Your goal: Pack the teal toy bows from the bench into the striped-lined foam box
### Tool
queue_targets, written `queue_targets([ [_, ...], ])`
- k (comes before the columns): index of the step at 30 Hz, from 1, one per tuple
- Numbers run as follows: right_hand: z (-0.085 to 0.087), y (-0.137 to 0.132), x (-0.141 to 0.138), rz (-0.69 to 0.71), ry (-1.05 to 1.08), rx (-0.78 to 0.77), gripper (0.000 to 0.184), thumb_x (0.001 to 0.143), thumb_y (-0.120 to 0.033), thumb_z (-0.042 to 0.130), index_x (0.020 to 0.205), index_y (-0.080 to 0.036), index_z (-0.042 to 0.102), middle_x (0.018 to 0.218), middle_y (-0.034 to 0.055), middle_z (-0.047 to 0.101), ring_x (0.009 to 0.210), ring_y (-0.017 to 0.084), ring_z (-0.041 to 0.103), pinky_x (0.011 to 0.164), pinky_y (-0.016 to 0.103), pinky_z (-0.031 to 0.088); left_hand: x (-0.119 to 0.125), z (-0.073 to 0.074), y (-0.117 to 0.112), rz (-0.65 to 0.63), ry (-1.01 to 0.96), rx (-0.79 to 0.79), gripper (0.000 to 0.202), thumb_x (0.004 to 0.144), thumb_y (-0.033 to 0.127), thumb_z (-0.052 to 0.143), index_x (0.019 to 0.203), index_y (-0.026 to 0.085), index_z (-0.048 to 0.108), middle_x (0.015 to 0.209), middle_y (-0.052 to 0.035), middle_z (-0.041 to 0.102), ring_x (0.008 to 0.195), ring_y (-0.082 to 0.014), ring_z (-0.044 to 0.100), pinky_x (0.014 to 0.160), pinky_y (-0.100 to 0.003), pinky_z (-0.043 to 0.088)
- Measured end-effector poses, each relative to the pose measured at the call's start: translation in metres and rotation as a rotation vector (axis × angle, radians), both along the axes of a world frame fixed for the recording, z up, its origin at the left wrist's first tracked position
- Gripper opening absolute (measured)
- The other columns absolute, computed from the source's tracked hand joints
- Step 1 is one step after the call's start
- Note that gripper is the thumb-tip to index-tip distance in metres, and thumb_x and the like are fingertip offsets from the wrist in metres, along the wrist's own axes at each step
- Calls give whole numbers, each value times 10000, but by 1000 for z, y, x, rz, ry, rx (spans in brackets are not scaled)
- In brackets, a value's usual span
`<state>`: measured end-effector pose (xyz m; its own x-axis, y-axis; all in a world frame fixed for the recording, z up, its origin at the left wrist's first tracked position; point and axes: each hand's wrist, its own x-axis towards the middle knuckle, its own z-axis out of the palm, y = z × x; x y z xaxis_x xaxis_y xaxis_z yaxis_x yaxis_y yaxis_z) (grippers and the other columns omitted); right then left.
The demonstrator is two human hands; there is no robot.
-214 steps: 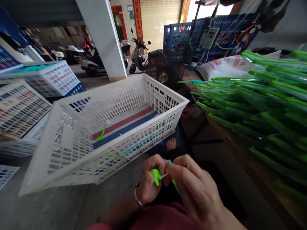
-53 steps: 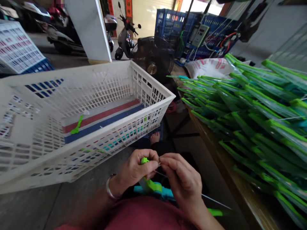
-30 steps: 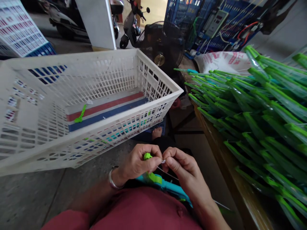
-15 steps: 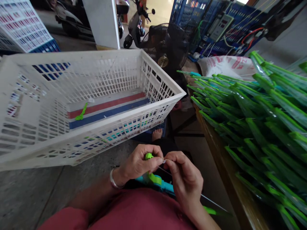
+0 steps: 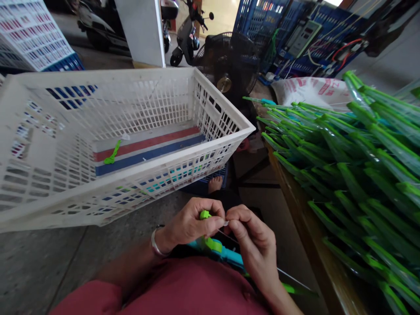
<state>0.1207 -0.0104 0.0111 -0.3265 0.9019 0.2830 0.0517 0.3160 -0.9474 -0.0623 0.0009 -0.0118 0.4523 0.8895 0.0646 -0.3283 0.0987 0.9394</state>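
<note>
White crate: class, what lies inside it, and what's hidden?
In the crate, a green piece and a whitish scrap lie on the striped bottom. Its near wall covers the closest strip. Teal and green bits show through slots; whether they're inside is unclear.

Your teal rod (image 5: 231, 257) looks smooth plastic, the crate (image 5: 157, 167) matt plastic, your bracelet (image 5: 155, 245) shiny metal, the surface (image 5: 309, 238) glossy wood.

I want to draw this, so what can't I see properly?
In the head view:
Tiny white piece: partly covered by left hand and right hand.
Teal tube: partly behind the right hand.
White crate: partly cut off, left edge.
Box display: too small and blurred to read.
</note>
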Motion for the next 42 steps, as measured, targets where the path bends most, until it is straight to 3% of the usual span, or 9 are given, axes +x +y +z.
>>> queue_targets([
  [9,0,12,7,178,188,-487,260,964,-380,707,820,-164,687,713,6,552,671,99,484,648,217,399,1,-1,-6,52,34,-35,295,919,402,656,790,141,612,600,21,522,515,-70,427,496,-196,337],
  [17,-5,12,2,194,324,-671,335,894,-424,784,791,-145,632,640,-9,544,561,71,455,563,195,369,5,-4,-14,202,126,95,283,933,386,683,800,139,649,638,17,565,521,-62,463,507,-188,356],
  [22,-7,2,-7,-2,222,-442,252,952,-391,726,871,-172,632,682,-16,582,570,72,503,545,176,410,5,-4,-13,182,111,61,302,946,410,667,807,143,643,640,15,589,509,-63,472,495,-184,359],
  [25,-5,-4,-11,-132,-5,-57,164,1035,-264,592,889,-193,613,700,-23,559,604,75,506,560,174,421,5,-5,-12,176,100,28,314,939,430,670,809,147,635,606,29,549,497,-62,441,489,-187,340],
  [28,-4,-6,-13,-188,-236,350,163,1023,-85,510,936,-203,581,761,-15,573,650,82,519,598,185,438,5,-5,-12,181,99,25,326,936,447,667,814,146,630,602,32,524,508,-66,427,497,-193,332],
  [31,-4,-5,-12,-161,-321,564,244,975,13,477,1060,-196,570,845,17,604,735,111,576,658,210,501,6,-5,-12,183,93,16,353,934,472,660,814,141,633,611,27,520,515,-69,426,497,-199,328],
  [34,-5,-6,-11,-128,-373,649,340,954,41,484,1212,-161,574,975,76,640,879,147,635,750,243,556,5,-4,-11,188,88,2,373,925,490,659,801,139,629,608,23,518,514,-74,425,489,-201,328],
  [37,-4,-6,-9,-87,-347,606,393,952,43,518,1288,-155,568,1049,93,652,950,154,650,799,251,564,5,-5,-11,197,64,-18,369,919,490,662,799,143,619,592,26,515,508,-78,430,486,-199,342],
  [42,-2,-2,-7,-76,-314,431,220,995,-18,538,1098,-204,592,875,1,618,756,94,602,668,202,488,6,-4,-10,188,63,-32,339,912,447,677,775,146,606,568,31,508,494,-73,428,488,-191,355],
])
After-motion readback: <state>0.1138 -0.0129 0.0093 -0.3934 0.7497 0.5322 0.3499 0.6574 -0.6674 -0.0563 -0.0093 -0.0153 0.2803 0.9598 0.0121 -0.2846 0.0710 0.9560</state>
